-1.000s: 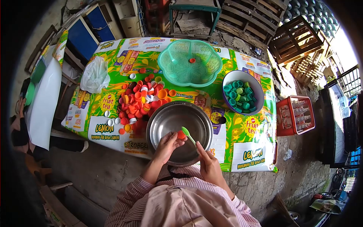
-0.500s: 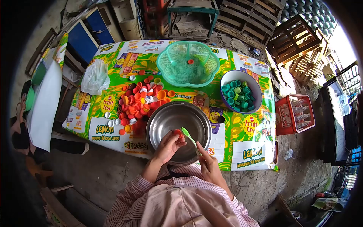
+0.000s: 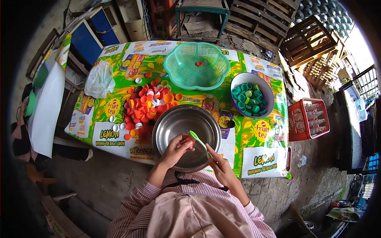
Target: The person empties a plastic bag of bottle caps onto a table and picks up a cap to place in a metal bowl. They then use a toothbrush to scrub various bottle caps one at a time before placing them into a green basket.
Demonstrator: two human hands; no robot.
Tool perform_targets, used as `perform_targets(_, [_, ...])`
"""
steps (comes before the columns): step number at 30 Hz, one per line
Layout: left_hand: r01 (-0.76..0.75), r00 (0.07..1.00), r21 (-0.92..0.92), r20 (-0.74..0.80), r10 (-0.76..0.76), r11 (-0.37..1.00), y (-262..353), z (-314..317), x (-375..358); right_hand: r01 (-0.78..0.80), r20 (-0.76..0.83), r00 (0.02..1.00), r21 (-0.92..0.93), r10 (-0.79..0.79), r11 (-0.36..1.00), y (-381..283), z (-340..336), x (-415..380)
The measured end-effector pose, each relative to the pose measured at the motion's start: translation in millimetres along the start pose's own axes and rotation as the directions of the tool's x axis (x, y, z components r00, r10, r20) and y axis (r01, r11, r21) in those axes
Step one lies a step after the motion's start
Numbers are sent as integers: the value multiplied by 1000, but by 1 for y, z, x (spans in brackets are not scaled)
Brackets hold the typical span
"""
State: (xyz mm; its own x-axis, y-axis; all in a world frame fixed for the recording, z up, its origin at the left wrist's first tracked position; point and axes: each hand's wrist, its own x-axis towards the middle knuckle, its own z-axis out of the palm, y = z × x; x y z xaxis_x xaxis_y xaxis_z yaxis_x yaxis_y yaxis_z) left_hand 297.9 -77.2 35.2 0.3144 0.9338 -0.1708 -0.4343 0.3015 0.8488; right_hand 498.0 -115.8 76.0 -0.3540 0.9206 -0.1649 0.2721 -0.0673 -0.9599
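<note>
My left hand [image 3: 176,152] is over the steel bowl [image 3: 160,119], its fingers closed around an orange-red bottle cap [image 3: 189,139]. My right hand [image 3: 220,166] grips a slim tool [image 3: 197,138] with a light-green rounded end; its lower part is covered by my fingers, and I cannot make out its exact kind. The tool's green end points up and left, close beside the cap. Inside, the bowl's visible floor is bare metal. Just beyond its left rim lies a heap of loose bottle caps [image 3: 145,105], mostly red and orange with some white and yellow.
Behind the bowl sits a green plastic basket [image 3: 174,81] with one red cap [image 3: 199,63] in it. A purple-rimmed basin [image 3: 234,105] holds green caps. A plastic bag [image 3: 100,79] lies at left. A red crate of bottles [image 3: 295,121] stands right of the table.
Both hands stay over the bowl with the cap and the tool, shifting only slightly. The whole view has moved a little; the surrounding things look the same.
</note>
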Motion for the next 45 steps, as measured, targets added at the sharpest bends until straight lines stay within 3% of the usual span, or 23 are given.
perform_targets(2, [6, 1000, 6, 14, -6, 1000, -1, -1, 1, 25, -4, 1000, -1, -25, 1000, 2, 3, 6])
perform_targets(4, [-27, 999, 146, -39, 33, 989, 3, -2, 1, 32, 7, 999, -25, -31, 999, -2, -2, 5])
perform_targets(8, [5, 999, 143, -50, 2, 990, 11, -12, 0, 49, 52, 998, -33, -47, 998, -3, -15, 2])
perform_targets(10, [-24, 999, 179, 39, 17, 984, 11, -15, 2, -131, 132, 980, -118, 147, 984, -12, -17, 3])
perform_targets(11, [-23, 999, 178, 39, 16, 984, 10, -13, 2, -133, 132, 980, -118, 148, 984, -10, -13, 3])
perform_targets(13, [-41, 996, 281, 86, 17, 959, 9, -6, 4, 49, 70, 997, -73, -43, 996, -4, -4, 6])
perform_targets(16, [-36, 999, 371, -21, 47, 928, 8, 2, 2, 26, 93, 996, -127, -14, 992, -10, -3, 8])
perform_targets(17, [-105, 993, 393, -9, 118, 913, 6, -1, 4, 27, 93, 996, -127, -15, 992, -6, -2, 9])
perform_targets(19, [-117, 988, 449, -39, 150, 886, 10, -2, 3, 215, -79, 972, -90, -222, 972, 3, 0, 9])
perform_targets(20, [-124, 981, 505, -65, 181, 854, 12, -3, 2, 214, -78, 972, -89, -221, 973, 3, -2, 6])
perform_targets(22, [-103, 986, 524, -61, 157, 846, 16, -3, 3, 1, 46, 999, -138, 6, 990, -6, -7, 0])
perform_targets(24, [-124, 981, 621, -39, 188, 774, 16, -1, 3, 35, 15, 999, -130, -33, 991, -9, 5, 2])
perform_targets(28, [-191, 966, 573, -34, 256, 797, 23, 1, 3, 66, -24, 997, -125, -69, 990, -10, 9, 1])
perform_targets(30, [-134, 988, 396, -19, 154, 908, 24, -2, 2, 73, -21, 997, -118, -76, 990, -9, 9, 1])
perform_targets(32, [-141, 987, 366, -25, 161, 920, 23, -3, 2, 81, -21, 996, -113, -84, 990, -5, 7, 1])
perform_targets(35, [-149, 984, 352, -37, 173, 924, 17, -6, 3, -10, -48, 999, -97, 5, 995, 0, 7, -2])
perform_targets(37, [-148, 983, 367, -45, 176, 918, 16, -5, 4, 170, -76, 981, -89, -177, 981, -5, 15, -3])
perform_targets(39, [-198, 965, 539, -40, 260, 819, 17, -1, 2, 121, -69, 989, -112, -129, 986, -12, 18, -4])
perform_targets(40, [-197, 965, 540, -41, 259, 819, 18, 0, 2, 75, -68, 994, -137, -84, 988, -14, 19, -5])
perform_targets(41, [-203, 953, 637, -46, 299, 744, 18, 0, 2, -48, -91, 995, -183, 31, 982, -10, 16, -4])
perform_targets(42, [-201, 940, 725, -47, 339, 659, 19, 1, 1, -47, -89, 996, -184, 31, 982, -7, 17, -3])
perform_targets(44, [-183, 937, 749, -63, 344, 637, 22, 4, -1, 91, -220, 964, -251, -148, 964, -2, 19, -3])
perform_targets(45, [-167, 934, 771, -77, 350, 615, 24, 6, -1, 98, -188, 969, -302, -160, 948, -6, 20, -6])
